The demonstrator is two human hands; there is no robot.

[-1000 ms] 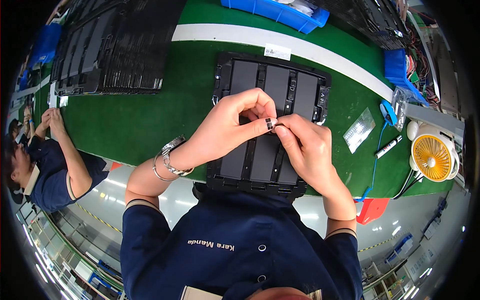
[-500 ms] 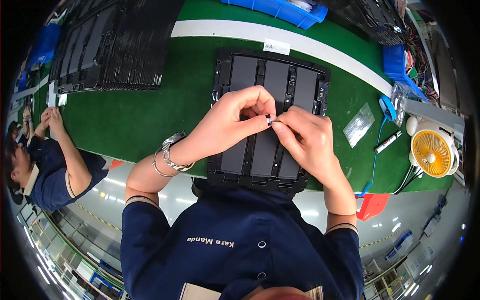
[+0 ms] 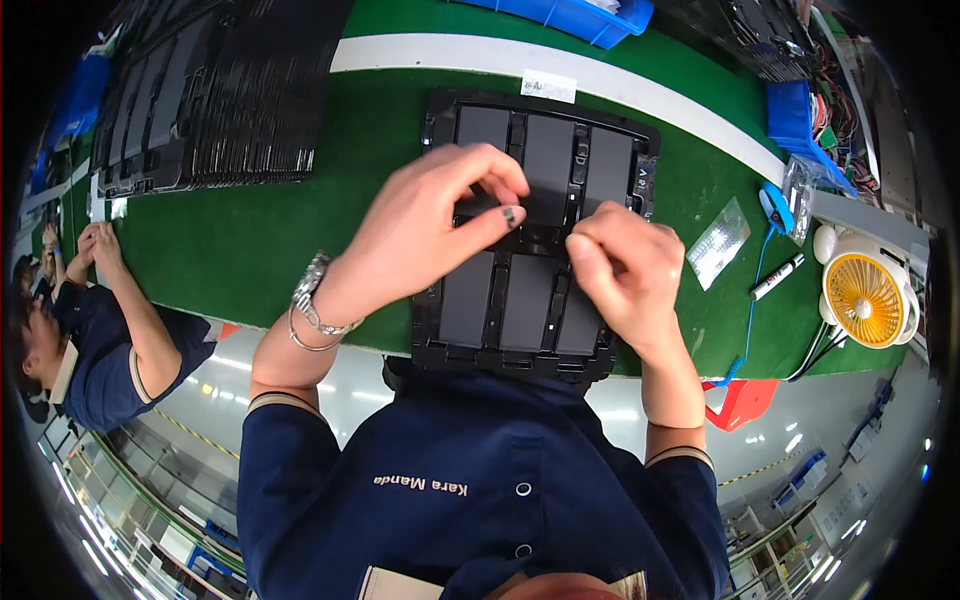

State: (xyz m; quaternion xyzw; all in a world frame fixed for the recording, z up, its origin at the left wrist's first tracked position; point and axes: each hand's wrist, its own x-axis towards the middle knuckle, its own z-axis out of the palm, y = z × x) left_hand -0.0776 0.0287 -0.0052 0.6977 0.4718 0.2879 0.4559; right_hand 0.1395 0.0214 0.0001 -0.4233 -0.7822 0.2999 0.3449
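Head view: black panelled tray (image 3: 480, 358) lies beneath parted hands (image 3: 405, 225).

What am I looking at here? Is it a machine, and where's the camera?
There's no robot: a person in a navy-blue shirt uses bare hands, filmed by a downward-looking head-worn camera whose wide lens bends straight edges. The left hand has small dark pieces on its thumb tip. The right hand is curled; whatever it might hold is hidden. Beneath both, a black plastic frame with dark grey rectangular panels lies on a green work surface. A white round fan with a yellow grille stands at right.
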